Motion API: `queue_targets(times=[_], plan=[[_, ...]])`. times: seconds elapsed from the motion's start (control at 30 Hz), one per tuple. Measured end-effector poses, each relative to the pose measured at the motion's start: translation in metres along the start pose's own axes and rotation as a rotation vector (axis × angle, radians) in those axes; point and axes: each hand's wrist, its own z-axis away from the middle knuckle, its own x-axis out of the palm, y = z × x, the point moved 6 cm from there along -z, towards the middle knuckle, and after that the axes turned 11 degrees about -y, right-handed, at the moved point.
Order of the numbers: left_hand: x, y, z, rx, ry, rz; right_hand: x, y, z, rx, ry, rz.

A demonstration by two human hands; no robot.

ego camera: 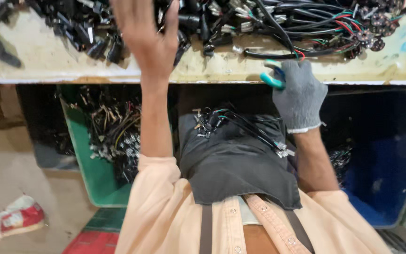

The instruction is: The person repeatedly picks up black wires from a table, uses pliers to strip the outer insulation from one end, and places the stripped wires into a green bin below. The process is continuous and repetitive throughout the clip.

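Paint-stained and scuffed, the pale workbench (48, 61) we sit at carries a long heap of black cables and plugs (203, 19) along its far edge, with red and green wires and small round parts toward its right end. Our bare left hand (144, 33) reaches up over that heap, fingers spread and loose, the palm over the plugs; whether the fingertips already pinch one we cannot tell, since the hand hides what lies under it. Our right hand (299, 91), in a grey knit glove, hovers at the bench's near edge with its fingers closed round the teal handles of a cutting tool (272, 77), kept close, it seems, so the blades sit beside the wires. The glove is on the tool hand only, which we judge leaves the other bare for feeling out small connectors.

Across our lap lies a dark grey cloth (240, 160), and on it rests a small bundle of wires with metal terminals (233, 124), apparently kept there within easy reach of both hands. Below the bench, a green bin (88, 169) on our left holds a tangle of wire pieces and connectors, and a blue bin (381, 164) on our right holds a few more; each stands just under the hand on its side. A crumpled red and white wrapper (12, 218) lies on the floor.
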Motion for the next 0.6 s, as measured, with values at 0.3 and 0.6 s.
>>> queue_targets(times=[0.3,0.6], plan=[[0.036,0.101,0.105,-0.193,-0.414,1.405,-0.029,0.005,-0.025,-0.196,0.121,-0.813],[0.051,0.105,0.132,-0.129,-0.626,0.998,-0.037,-0.059,0.022,-0.742,-0.171,-0.344]])
